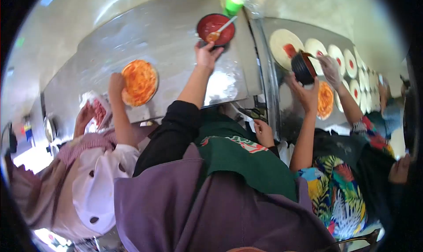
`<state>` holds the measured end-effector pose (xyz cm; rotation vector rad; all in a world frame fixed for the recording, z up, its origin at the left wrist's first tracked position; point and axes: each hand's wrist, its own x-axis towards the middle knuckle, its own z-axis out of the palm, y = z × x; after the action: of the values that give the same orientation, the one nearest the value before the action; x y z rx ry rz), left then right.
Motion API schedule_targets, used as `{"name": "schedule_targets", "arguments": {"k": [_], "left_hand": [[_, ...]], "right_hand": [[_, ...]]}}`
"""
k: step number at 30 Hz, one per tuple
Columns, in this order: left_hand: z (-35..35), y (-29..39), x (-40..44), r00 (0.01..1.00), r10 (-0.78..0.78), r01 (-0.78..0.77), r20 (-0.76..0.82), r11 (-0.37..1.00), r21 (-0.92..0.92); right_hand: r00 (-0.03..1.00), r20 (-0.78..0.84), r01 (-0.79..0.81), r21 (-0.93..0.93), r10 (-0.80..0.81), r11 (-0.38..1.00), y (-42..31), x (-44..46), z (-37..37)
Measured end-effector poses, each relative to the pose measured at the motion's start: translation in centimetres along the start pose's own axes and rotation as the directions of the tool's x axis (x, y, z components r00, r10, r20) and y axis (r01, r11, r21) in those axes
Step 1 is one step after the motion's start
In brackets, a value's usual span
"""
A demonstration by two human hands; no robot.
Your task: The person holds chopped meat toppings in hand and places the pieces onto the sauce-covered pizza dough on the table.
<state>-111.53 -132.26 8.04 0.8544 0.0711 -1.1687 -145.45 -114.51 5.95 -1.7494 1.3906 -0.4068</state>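
My left hand [207, 57], at the end of a black sleeve, reaches over the metal table and grips the near side of a bowl [202, 30]. The bowl is dark outside and red inside, with sauce at its bottom. A pale-handled spoon [224, 25] leans in it, its head coated in orange-red sauce. Down by the table's front edge, in front of my green apron [238, 159], is my right hand [264, 134]. Its fingers look loosely bent and apart, and I see nothing held in them.
At left, a person's hand [116, 85] touches a sauced dough round [141, 82]; a bag of pinkish filling [99, 113] is beside it. At right, another person tilts a black bowl [302, 68] near a dough round [282, 40]. Several more rounds lie beyond. A green bottle [234, 3] stands behind my bowl.
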Motion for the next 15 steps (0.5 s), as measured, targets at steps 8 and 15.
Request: {"name": "schedule_targets", "arguments": {"k": [8, 15], "left_hand": [[-0.9, 0.9, 3.2, 0.996, 0.007, -0.022, 0.089, 0.985, 0.172], [-0.5, 0.4, 2.0, 0.978, -0.104, 0.117, -0.179, 0.991, 0.067]], "right_hand": [[0.941, -0.27, -0.19, 0.087, 0.206, 0.978, -1.8, -1.2, 1.2], [0.587, -0.761, -0.368, 0.055, 0.278, 0.928, 5.1, 0.2, -0.6]]}}
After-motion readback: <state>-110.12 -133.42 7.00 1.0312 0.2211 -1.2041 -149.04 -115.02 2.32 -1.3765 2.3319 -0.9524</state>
